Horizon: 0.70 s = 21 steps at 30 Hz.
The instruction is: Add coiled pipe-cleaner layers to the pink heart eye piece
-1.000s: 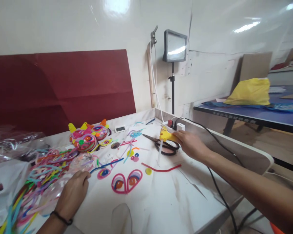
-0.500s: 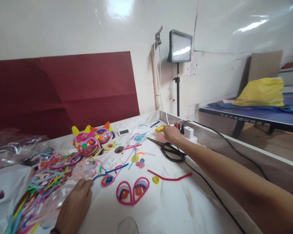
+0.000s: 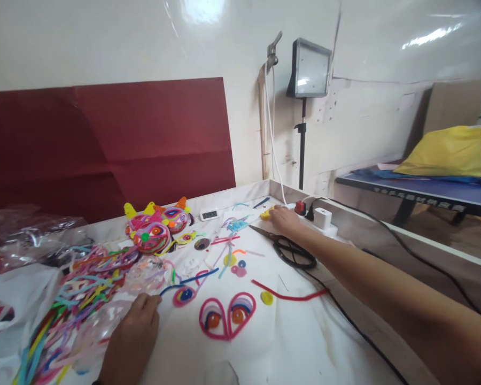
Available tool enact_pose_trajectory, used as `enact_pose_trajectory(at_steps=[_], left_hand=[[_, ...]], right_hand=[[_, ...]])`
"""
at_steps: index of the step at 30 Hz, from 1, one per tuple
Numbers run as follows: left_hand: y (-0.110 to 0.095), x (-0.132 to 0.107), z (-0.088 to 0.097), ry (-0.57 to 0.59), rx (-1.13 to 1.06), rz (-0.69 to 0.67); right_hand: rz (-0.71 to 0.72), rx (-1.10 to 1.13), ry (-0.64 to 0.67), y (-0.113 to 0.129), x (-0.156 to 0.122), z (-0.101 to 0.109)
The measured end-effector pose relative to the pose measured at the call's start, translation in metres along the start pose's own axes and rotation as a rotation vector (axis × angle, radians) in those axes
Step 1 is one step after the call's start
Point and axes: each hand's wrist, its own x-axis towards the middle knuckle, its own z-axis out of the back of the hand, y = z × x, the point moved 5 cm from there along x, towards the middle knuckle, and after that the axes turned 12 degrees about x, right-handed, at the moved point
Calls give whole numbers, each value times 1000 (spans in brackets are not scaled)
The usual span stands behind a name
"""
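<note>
My left hand (image 3: 134,337) rests low on the white work surface, fingers closed at the near end of a blue fuzzy craft stem (image 3: 199,276). A separate eye piece (image 3: 184,295) lies beside that stem. To its right, two pink-rimmed eye shapes (image 3: 227,316) with orange centres sit side by side. My right hand (image 3: 285,220) reaches to the far corner, its fingers closed around a yellow glue gun (image 3: 266,214), mostly covered by the hand. Black-handled scissors (image 3: 294,252) lie open below my right wrist. A red stem (image 3: 291,297) and a yellow disc (image 3: 266,298) are nearer me.
Several coloured stems (image 3: 92,278) are heaped at the left near plastic bags (image 3: 28,289). Colourful animal-face pieces (image 3: 150,235) and a small digital clock (image 3: 209,214) stand at the back. A white charger (image 3: 323,217) and black cable (image 3: 356,326) are at the right, inside the raised table edge.
The view has turned slightly left, so most things sit farther right. My right hand with the yellow glue gun has shifted a little left over the table. My left hand stays with the blue stem.
</note>
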Motion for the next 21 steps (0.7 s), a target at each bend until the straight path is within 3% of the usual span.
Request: enact_pose_trajectory(at_steps=[5, 8, 15, 21], left_hand=[[-2, 1, 0, -16, 66, -61], [-4, 1, 2, -35, 98, -99], [-8, -3, 12, -94, 126, -139], [-9, -2, 23, -124, 39, -43]], right_hand=[[255, -9, 52, 5, -52, 2], [334, -42, 94, 2, -81, 2], [247, -228, 99, -20, -98, 10], [172, -317, 138, -4, -96, 4]])
